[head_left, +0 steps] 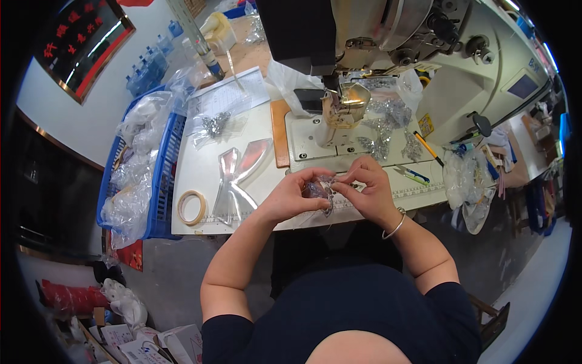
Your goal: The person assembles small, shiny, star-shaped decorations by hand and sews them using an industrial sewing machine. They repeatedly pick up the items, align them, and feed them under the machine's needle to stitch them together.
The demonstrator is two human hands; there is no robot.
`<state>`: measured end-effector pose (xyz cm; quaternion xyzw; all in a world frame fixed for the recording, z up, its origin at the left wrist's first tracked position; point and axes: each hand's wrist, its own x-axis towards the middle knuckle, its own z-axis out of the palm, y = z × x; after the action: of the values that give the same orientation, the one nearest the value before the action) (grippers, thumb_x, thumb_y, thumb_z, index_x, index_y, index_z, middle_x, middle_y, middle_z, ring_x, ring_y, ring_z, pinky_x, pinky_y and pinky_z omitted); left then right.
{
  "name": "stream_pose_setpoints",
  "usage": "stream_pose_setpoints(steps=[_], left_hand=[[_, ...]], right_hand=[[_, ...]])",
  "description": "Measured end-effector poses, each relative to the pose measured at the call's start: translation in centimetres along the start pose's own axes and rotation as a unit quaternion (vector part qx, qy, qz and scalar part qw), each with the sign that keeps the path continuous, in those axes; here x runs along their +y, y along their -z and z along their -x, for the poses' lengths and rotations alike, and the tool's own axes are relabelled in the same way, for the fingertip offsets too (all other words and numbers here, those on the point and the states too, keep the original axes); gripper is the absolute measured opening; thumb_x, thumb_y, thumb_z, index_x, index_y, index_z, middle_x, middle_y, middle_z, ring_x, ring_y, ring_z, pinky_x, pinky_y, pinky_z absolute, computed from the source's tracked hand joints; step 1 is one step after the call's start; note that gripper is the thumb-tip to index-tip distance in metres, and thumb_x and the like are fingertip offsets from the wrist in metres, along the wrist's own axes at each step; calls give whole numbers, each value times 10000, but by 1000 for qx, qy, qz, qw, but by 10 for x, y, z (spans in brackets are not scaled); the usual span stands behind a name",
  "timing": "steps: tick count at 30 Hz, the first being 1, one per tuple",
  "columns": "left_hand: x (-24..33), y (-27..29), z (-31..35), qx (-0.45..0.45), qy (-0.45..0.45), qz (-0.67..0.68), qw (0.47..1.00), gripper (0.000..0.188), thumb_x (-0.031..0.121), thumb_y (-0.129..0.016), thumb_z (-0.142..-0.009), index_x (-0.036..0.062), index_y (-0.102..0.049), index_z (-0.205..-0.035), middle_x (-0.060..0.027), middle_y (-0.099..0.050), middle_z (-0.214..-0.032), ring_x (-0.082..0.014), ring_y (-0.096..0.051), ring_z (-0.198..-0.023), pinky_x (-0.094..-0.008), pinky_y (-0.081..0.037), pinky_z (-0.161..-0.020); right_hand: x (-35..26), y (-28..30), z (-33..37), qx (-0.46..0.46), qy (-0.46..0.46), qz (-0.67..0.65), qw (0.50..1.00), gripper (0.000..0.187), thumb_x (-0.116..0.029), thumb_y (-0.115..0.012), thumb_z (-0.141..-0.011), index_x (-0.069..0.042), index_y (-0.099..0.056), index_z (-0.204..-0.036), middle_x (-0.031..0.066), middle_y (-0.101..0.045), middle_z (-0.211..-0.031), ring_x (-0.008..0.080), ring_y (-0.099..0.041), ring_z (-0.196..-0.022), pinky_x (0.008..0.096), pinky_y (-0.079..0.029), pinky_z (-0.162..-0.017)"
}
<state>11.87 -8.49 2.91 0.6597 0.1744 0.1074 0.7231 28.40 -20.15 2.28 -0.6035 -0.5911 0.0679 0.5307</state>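
Over the front edge of a white table, both my hands are closed on a small, shiny, silvery-clear piece [324, 187]. My left hand [290, 198] grips its left side between thumb and curled fingers. The fingertips of my right hand [368, 188], with a bangle on the wrist, pinch its upper right edge. Fingers cover much of the piece, and its exact kind is too small to tell. Just beyond stands a sewing machine [336, 115] with its metal bed plate [309, 142]. A clear, leaf-shaped plastic template [233, 182] lies left of my left hand.
A tape roll [192, 207] sits at the table's left corner, beside a blue basket [163, 182] of plastic bags. Glittery silver pieces [388, 121] lie around the machine's right side, near an orange pen [428, 149] and a blue-green cutter [414, 176]. Paper sheets [245, 91] lie back left.
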Motion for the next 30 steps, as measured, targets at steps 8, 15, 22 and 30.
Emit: stream_pose_setpoints(steps=[8,15,22,30], left_hand=[[-9,-1,-6,-28,31,46,998,541,100,-755,-689,32,-534,-1178,12,-568,-840,-65,-532,-761,-225,-449,-697],[-8,3,-19,21,-164,-109,980,311,106,-732,-714,33,-512,-922,-84,-544,-1020,-116,-535,-891,-268,-464,-791],[-2,4,-29,-49,-107,71,990,266,31,-682,-721,47,-465,-875,-82,-520,-1051,-149,-528,-974,-252,-454,-794],[6,-6,-38,-31,-90,116,989,402,58,-687,-731,16,-509,-1090,-77,-554,-1049,-135,-547,-956,-260,-473,-783]], right_hand=[[-4,1,0,42,115,84,989,150,-88,-781,-608,-122,-655,-683,5,-508,-691,194,-504,-720,364,-325,-803],[1,5,-5,41,-20,-72,996,128,-38,-765,-644,-49,-648,-694,45,-550,-683,176,-525,-689,278,-406,-653],[3,11,-15,-4,-161,-238,958,114,-71,-742,-707,-23,-641,-686,27,-589,-708,105,-535,-695,251,-414,-662],[14,14,-19,13,-201,-256,946,148,-114,-749,-715,-10,-645,-699,45,-627,-760,114,-556,-748,257,-422,-712]])
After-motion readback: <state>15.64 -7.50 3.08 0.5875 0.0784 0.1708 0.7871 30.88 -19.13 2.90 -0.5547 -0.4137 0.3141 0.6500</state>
